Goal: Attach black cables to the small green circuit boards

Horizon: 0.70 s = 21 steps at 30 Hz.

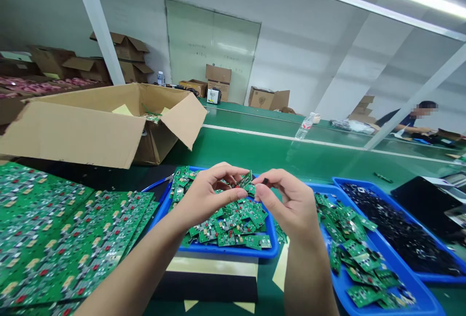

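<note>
My left hand (206, 193) is closed around a small green circuit board (245, 180), held over a blue tray (233, 252) heaped with similar small boards. My right hand (287, 199) pinches a tiny dark part (264, 181) between thumb and forefinger, right beside that board. Both hands hover just above the pile.
Large green circuit panels (61, 238) lie spread at the left. A second blue tray (367, 277) with small boards and a third (411, 231) with black parts sit at the right. An open cardboard box (91, 126) stands behind. A water bottle (303, 127) and a seated person (411, 119) are farther off.
</note>
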### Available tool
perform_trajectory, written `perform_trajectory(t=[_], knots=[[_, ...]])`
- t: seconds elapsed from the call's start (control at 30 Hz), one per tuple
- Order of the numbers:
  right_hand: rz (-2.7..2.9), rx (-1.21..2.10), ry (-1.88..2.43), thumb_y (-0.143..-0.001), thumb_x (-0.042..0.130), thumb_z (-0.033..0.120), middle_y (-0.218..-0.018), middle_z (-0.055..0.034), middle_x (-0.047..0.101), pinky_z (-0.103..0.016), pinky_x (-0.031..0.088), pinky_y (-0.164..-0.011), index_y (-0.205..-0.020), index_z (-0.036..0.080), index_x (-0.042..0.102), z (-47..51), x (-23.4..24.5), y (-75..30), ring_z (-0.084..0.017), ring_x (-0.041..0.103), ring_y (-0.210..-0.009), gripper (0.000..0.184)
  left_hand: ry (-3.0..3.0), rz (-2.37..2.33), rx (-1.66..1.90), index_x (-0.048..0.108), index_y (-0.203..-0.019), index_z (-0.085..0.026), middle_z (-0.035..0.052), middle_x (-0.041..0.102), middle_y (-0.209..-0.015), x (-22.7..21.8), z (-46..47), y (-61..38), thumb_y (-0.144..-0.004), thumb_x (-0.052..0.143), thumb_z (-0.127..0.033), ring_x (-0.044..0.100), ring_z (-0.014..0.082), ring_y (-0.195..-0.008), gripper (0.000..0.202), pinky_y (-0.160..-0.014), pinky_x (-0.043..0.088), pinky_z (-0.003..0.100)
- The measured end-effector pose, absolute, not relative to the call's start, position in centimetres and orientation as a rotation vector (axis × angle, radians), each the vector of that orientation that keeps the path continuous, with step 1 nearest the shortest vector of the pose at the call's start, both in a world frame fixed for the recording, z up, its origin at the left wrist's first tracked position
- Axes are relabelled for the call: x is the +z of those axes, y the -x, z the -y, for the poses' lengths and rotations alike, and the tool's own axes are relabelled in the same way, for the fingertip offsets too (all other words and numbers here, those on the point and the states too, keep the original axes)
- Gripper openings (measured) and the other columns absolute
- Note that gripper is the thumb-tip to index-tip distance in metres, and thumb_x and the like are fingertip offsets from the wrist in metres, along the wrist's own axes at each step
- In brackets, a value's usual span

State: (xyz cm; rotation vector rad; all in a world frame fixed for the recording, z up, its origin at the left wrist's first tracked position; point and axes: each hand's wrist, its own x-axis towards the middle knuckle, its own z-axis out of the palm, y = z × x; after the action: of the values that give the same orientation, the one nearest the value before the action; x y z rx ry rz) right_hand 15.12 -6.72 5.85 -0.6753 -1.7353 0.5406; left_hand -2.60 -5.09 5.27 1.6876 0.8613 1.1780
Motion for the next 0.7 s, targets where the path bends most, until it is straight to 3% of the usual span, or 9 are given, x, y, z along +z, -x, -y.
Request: perform_trajectory(t=[0.13, 0.3, 0.53, 0.7], knots=[[1.615, 0.554, 0.667, -0.087, 0.059, 0.027, -0.066, 0.001, 0.064, -0.022, 0.048, -0.054, -0.085, 0.019, 0.065, 6.59, 5.69, -15.42, -0.01, 0.059, -0.057, 0.01, -1.696, -0.85, 1.225, 0.07, -0.1, -0.018, 0.0041, 0.062, -0.088, 5.15, 5.11, 2.69, -0.073, 0.075, -0.028, 0.059, 0.016, -0.082, 0.029, -0.072, 0.052, 0.027], [1.555, 0.779, 0.683, -0.093, 0.048, 0.043, -0.058, -0.0007, 0.06, -0.024, 0.047, -0.05, -0.074, 0.018, 0.065, 6.31, 5.64, -15.44, -0.012, 0.058, -0.053, 0.036, -1.812, -0.751, 1.387, 0.07, -0.101, -0.023, 0.003, 0.062, -0.095, 4.76, 5.01, 2.83, -0.076, 0.074, -0.022, 0.06, 0.0137, -0.085, 0.025, -0.078, 0.051, 0.026], [1.567, 1.11, 0.792, -0.077, 0.065, 0.023, -0.054, 0.002, 0.06, -0.02, 0.047, -0.048, -0.066, 0.017, 0.062, 6.72, 6.15, -14.78, -0.009, 0.056, -0.048, 0.013, -2.084, -0.71, 1.652, 0.068, -0.104, -0.023, 0.004, 0.06, -0.095, 4.53, 4.74, 2.92, -0.08, 0.072, -0.02, 0.06, 0.0143, -0.088, 0.024, -0.075, 0.052, 0.024], [1.422, 1.225, 0.602, -0.078, 0.064, 0.022, -0.052, 0.0033, 0.057, -0.019, 0.047, -0.045, -0.066, 0.017, 0.062, 6.49, 5.67, -14.65, -0.008, 0.054, -0.045, 0.012, -2.329, -0.726, 1.748, 0.066, -0.104, -0.022, 0.005, 0.06, -0.096, 4.49, 4.66, 2.93, -0.083, 0.068, -0.017, 0.062, 0.0154, -0.09, 0.022, -0.077, 0.055, 0.027]])
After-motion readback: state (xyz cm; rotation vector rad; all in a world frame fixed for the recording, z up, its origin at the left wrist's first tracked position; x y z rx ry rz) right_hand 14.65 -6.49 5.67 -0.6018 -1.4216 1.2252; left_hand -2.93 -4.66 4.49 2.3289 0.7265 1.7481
